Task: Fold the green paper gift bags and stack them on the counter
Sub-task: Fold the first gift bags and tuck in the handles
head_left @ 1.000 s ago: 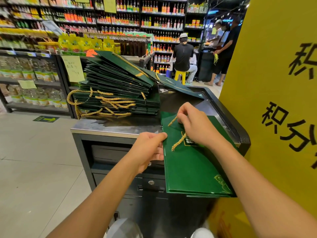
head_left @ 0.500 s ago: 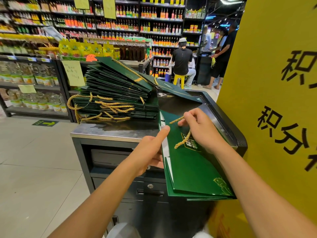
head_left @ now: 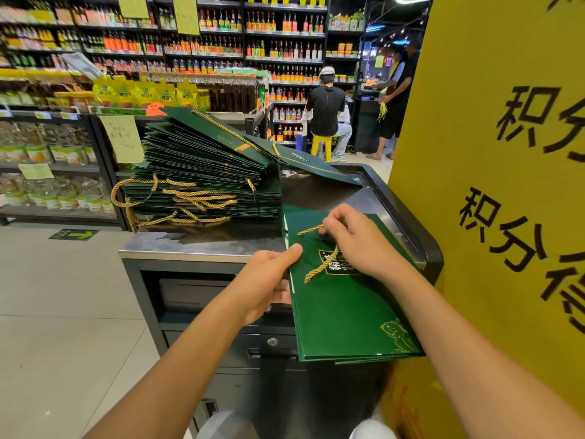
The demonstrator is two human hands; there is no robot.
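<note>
Head view, one entry per item.

Counter (head_left: 196,247): steel top, dark cabinet below, raised black rim along the far and right sides.

Stack (head_left: 202,182): many flat green bags piled on the counter's far left, upper ones tilted up at the back, gold cords spilling off the near left side. One more flat bag (head_left: 311,163) slopes from the stack toward the rim.

Bag in work (head_left: 345,315): flat, green, gold print, top end on the counter's near right corner, bottom end overhanging toward the person; more flat edges show beneath it.

Cord (head_left: 323,264): gold handle lying across the bag's face.

Left hand (head_left: 269,280): pinches the bag's left edge, thumb on top, fingers underneath.

Right hand (head_left: 357,245): fingers curled, pinching the cord near the bag's top.

Pillar (head_left: 493,217): yellow, black characters, just right of the counter.

Shelves (head_left: 221,36): bottles and packets, behind.

Person (head_left: 326,109): seated on a yellow stool (head_left: 321,145), back turned, well beyond the counter.
</note>
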